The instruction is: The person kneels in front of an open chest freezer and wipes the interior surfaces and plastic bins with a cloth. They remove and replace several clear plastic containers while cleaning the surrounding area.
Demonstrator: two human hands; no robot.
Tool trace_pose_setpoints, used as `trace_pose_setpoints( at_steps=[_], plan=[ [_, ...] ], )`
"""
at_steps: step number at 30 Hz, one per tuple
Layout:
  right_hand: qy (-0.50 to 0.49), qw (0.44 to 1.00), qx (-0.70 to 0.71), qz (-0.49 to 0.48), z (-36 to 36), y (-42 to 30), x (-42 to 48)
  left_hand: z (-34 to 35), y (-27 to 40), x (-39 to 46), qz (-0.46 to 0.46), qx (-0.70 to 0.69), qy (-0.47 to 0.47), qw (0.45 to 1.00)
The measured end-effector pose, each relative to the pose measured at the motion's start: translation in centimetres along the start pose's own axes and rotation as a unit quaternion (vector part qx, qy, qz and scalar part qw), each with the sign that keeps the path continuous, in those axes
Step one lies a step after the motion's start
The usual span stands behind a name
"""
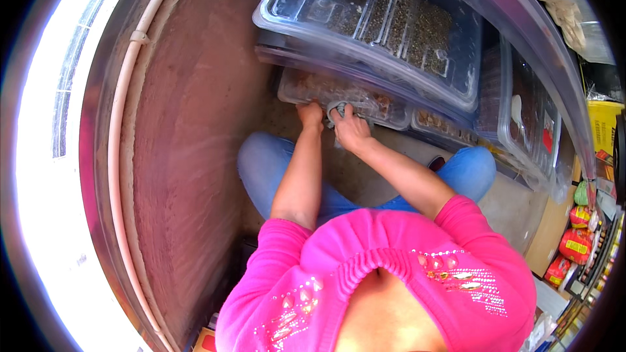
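Note:
A clear plastic container (313,85) with brownish contents sits low on the shelving in front of me. My left hand (310,114) is at its front lower edge, fingers bent against it; whether it grips the edge is hard to tell. Just to the right, my right hand (350,127) holds a grey-green cloth (337,107) bunched at the container's front. Part of the cloth hangs down under my fingers. A piece of thin clear plastic (364,100) lies over the container's top.
Above stands a large clear bin (420,24) of dark grains. A smaller container (442,124) and another clear bin (530,107) are at the right. A reddish wall (195,107) with a pale pipe (117,107) rises at the left. My knees flank the concrete floor (513,210).

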State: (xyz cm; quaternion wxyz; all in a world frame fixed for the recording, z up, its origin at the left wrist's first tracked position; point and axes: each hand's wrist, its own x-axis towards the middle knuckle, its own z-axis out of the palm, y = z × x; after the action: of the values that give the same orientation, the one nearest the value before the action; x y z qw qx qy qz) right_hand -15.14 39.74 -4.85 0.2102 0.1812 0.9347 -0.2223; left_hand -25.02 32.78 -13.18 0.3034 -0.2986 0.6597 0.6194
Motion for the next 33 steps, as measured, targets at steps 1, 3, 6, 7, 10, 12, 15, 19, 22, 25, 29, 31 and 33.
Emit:
trace_pose_setpoints(
  at_steps=[1, 3, 6, 7, 10, 12, 15, 19, 22, 25, 29, 31, 33],
  plan=[
    [-0.001, 1.000, -0.014, -0.024, 0.5, 0.4, -0.1, -0.1, -0.3, 0.5, 0.011, 0.003, 0.003, 1.000],
    [0.002, 0.998, -0.035, -0.054, 1.1, 0.7, -0.4, -0.6, -1.0, 1.0, 0.013, -0.014, -0.005, 1.000],
    [0.012, 0.995, -0.062, -0.072, 1.5, 0.5, -0.8, -1.1, -2.4, 2.9, 0.046, 0.008, 0.018, 0.999],
    [0.014, 0.994, -0.074, -0.074, 1.5, 0.5, -0.7, -1.0, -2.7, 3.3, 0.062, 0.024, 0.029, 0.997],
    [0.026, 0.991, -0.100, -0.089, 1.5, 1.3, -0.7, -0.1, -2.6, 2.8, 0.021, 0.044, 0.046, 0.998],
    [0.030, 0.988, -0.117, -0.092, 1.4, 2.0, -0.8, 0.5, -0.7, 0.9, -0.040, 0.011, 0.018, 0.999],
    [0.029, 0.985, -0.142, -0.098, 1.3, 2.0, -0.9, 0.6, -0.7, 0.8, -0.013, -0.013, -0.003, 1.000],
    [0.028, 0.982, -0.150, -0.113, 0.6, 2.7, -1.0, 1.0, 0.8, -1.1, -0.026, -0.016, -0.018, 0.999],
    [0.027, 0.976, -0.149, -0.155, -0.1, 2.9, -1.4, 0.9, -2.3, 2.2, 0.068, -0.010, 0.015, 0.997],
    [0.032, 0.980, -0.152, -0.125, 0.4, 2.9, -1.6, 1.7, -0.8, -0.4, 0.012, -0.050, 0.006, 0.999],
    [0.027, 0.986, -0.132, -0.097, 0.0, 2.1, -1.9, 0.4, -4.0, 3.9, -0.004, 0.022, -0.013, 1.000],
    [0.029, 0.988, -0.129, -0.074, 0.2, 3.3, -2.0, 2.1, -1.4, 0.6, -0.044, 0.014, -0.035, 0.998],
    [0.021, 0.990, -0.124, -0.060, 0.1, 3.5, -2.0, 2.1, 0.0, -0.6, -0.047, 0.012, -0.036, 0.998]
  ],
)
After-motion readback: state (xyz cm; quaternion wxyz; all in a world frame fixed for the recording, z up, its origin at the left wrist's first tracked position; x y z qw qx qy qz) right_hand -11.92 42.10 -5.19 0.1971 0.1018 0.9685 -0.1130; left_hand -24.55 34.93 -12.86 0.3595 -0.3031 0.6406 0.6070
